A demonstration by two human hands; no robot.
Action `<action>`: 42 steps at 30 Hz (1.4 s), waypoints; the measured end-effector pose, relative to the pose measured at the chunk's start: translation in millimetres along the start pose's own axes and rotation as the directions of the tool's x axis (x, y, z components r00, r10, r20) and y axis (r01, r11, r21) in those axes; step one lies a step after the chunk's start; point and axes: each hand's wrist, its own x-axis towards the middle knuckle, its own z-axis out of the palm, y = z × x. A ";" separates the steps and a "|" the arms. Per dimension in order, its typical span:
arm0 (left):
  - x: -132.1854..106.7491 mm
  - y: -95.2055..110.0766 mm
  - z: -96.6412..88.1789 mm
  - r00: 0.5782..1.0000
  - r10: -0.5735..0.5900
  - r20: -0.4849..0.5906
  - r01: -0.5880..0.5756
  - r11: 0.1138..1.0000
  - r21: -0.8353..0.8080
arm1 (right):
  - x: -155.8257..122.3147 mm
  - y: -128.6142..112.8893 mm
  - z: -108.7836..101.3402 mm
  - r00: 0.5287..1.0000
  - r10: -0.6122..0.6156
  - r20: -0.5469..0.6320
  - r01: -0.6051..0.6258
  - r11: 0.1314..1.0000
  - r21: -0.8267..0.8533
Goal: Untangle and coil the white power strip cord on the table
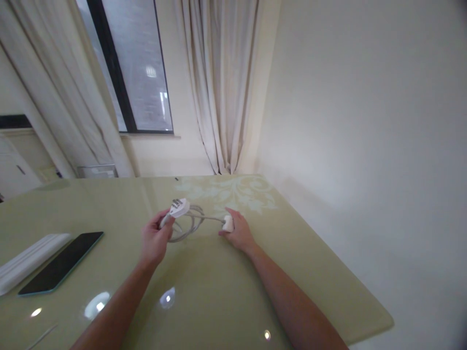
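Observation:
My left hand (155,240) is closed round a white power plug (179,207) with its metal prongs pointing up and away, held just above the table. A grey-white cable (189,224) loops from the plug across the tabletop to a small white connector block (228,223). My right hand (238,231) pinches that block, resting low on the glossy pale green table (204,287).
A dark phone (62,263) lies screen up at the left, beside a long white ribbed bar (31,260). The table's right edge meets a plain wall (365,146). Curtains (222,82) and a window (127,63) stand behind the table's far edge.

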 end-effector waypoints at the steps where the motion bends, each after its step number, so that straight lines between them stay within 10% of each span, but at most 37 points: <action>1: -0.8 1.7 1.8 0.998 -0.055 0.006 0.056 0.995 -0.083 | -1.2 -1.5 0.4 0.999 -0.005 0.034 0.004 0.999 0.037; 6: 0.2 8.2 4.7 0.982 -0.176 0.061 0.186 0.954 -0.235 | -4.9 -9.7 2.9 0.968 -0.133 -0.211 0.175 0.965 0.197; 10: 8.0 1.4 -3.0 0.997 -0.071 -0.004 0.071 0.983 0.171 | -9.7 -26.1 1.3 0.865 -0.278 -0.417 0.381 0.905 0.188; 13: 12.0 -3.8 -7.5 0.995 0.086 0.043 -0.096 0.929 0.356 | -15.2 -43.0 2.7 0.836 -0.175 -0.520 0.383 0.864 0.326; 18: 9.0 -1.6 -6.9 0.992 0.013 0.128 -0.060 0.926 0.372 | -24.3 -62.4 3.1 0.790 -0.092 -0.607 0.423 0.799 0.429; 25: -8.2 9.8 7.1 0.980 0.069 0.187 -0.134 0.922 0.363 | -35.4 -62.8 -3.4 0.657 -0.634 -0.408 0.697 0.717 0.008; 42: -70.4 22.2 41.4 0.755 0.594 0.279 -0.650 0.620 0.439 | -50.9 -61.6 26.1 0.816 -0.534 -0.222 0.564 0.820 0.099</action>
